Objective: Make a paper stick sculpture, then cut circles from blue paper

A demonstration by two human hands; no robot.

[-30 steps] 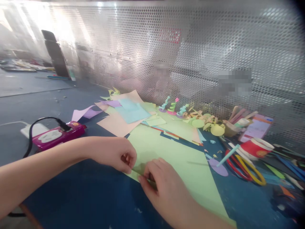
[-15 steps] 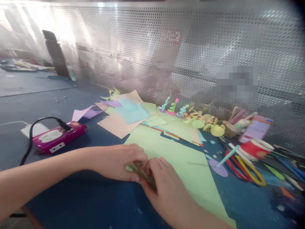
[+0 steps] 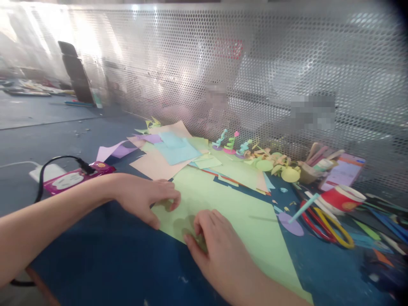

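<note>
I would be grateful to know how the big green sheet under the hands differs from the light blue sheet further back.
The green sheet is far larger than the light blue sheet. The green sheet lies nearest, on the blue table, with the left hand and right hand pressing its near edge; the light blue sheet rests untouched atop a peach sheet. Both lie flat.

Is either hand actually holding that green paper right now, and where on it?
Both hands rest on the green sheet near its lower-left corner: left hand pressing flat, right hand at the edge. A real pinch cannot be told.
</note>
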